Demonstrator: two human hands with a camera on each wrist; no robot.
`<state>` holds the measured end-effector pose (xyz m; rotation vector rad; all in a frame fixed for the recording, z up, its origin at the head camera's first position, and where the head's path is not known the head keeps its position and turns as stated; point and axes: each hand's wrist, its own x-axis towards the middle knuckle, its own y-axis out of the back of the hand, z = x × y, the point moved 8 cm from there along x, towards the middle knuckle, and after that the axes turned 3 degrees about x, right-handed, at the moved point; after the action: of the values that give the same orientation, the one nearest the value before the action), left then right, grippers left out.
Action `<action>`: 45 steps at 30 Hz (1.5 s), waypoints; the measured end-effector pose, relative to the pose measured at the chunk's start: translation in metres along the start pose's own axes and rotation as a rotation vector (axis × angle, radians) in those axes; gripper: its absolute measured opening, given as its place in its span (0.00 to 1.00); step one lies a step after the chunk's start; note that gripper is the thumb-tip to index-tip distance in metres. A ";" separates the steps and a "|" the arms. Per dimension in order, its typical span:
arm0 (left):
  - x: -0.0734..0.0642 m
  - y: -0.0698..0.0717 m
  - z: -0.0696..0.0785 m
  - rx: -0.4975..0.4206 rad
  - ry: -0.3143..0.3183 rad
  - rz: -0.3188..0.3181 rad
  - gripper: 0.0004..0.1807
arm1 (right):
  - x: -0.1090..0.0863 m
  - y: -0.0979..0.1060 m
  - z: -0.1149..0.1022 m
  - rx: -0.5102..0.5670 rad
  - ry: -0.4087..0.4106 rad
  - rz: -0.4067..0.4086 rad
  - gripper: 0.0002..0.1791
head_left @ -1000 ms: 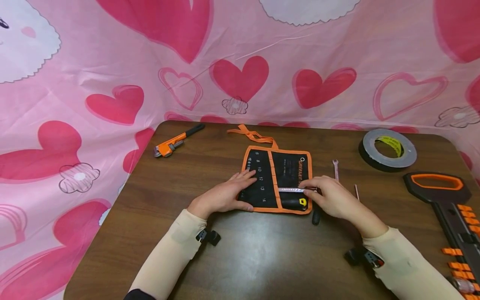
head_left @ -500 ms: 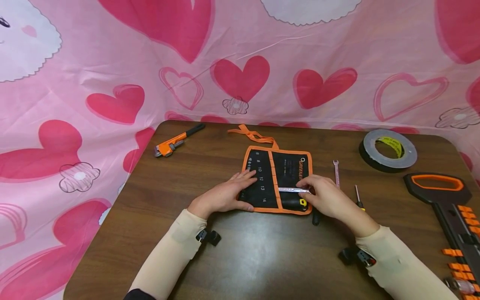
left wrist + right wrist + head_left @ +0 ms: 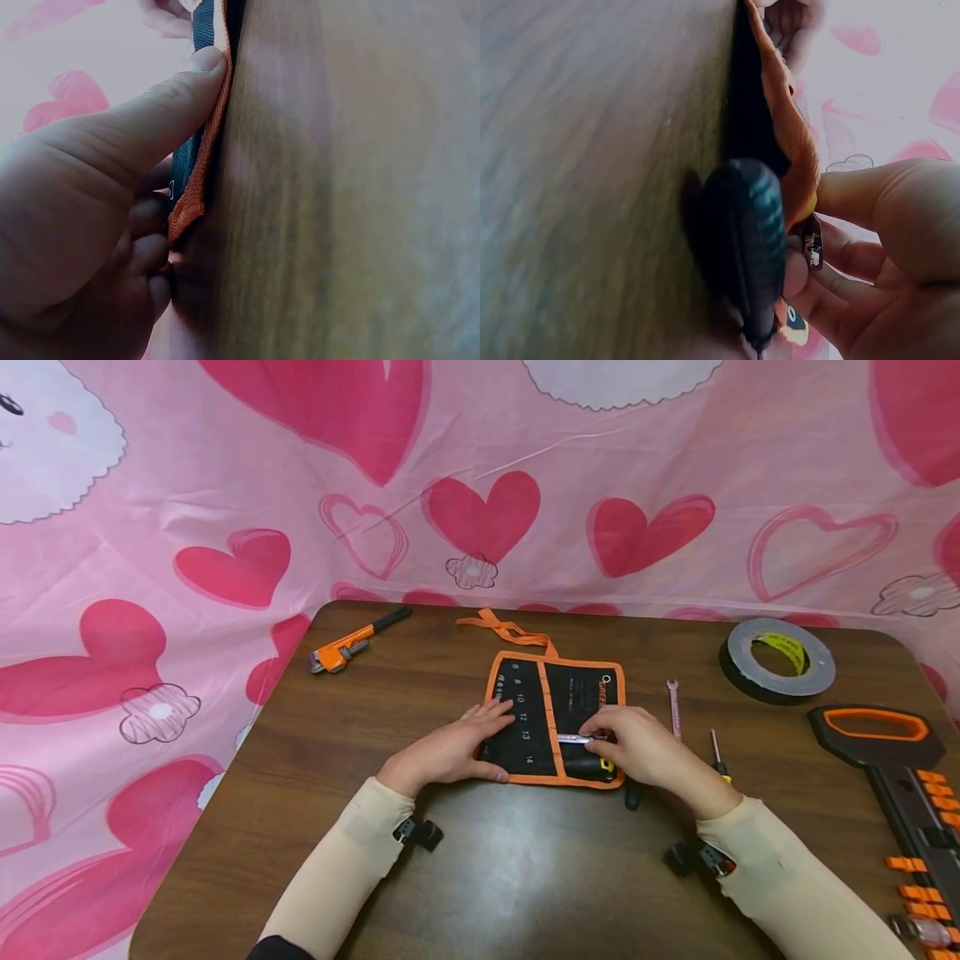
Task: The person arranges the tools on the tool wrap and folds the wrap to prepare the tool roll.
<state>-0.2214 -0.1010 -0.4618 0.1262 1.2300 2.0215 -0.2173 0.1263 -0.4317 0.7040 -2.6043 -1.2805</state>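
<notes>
A black tool pouch with orange edging and printed size numbers lies spread on the table. My left hand rests on its numbered left part, fingers outstretched, the thumb along the near orange edge. With thumb and fingers, my right hand pinches a slim silver wrench; its left end is hidden in the pouch's pocket. The wrench's right end shows under the palm in the right wrist view. A yellow piece sits on the pouch below. A black ridged handle lies near that hand, beside the pouch.
Another wrench and a screwdriver lie right of the pouch. Farther right are a tape roll and a black rack with orange clips. An orange pipe wrench lies at the back left.
My right hand has moved left with the wrench, and less of the wrench shows outside the pocket. The screwdriver's handle has come into view. My left hand has stayed in place.
</notes>
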 end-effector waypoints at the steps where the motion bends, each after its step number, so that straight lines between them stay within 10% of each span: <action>1: 0.000 0.000 0.000 0.000 -0.001 0.000 0.52 | 0.002 -0.001 -0.001 -0.002 -0.001 -0.008 0.08; 24: 0.000 -0.001 -0.001 -0.026 -0.008 -0.004 0.52 | 0.020 -0.016 -0.019 -0.022 0.018 -0.046 0.08; 45: 0.001 0.000 0.000 -0.016 -0.037 0.002 0.52 | -0.030 0.027 0.012 0.045 0.011 0.158 0.09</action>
<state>-0.2218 -0.1001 -0.4624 0.1570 1.1910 2.0214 -0.2044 0.1630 -0.4158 0.4988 -2.6273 -1.1717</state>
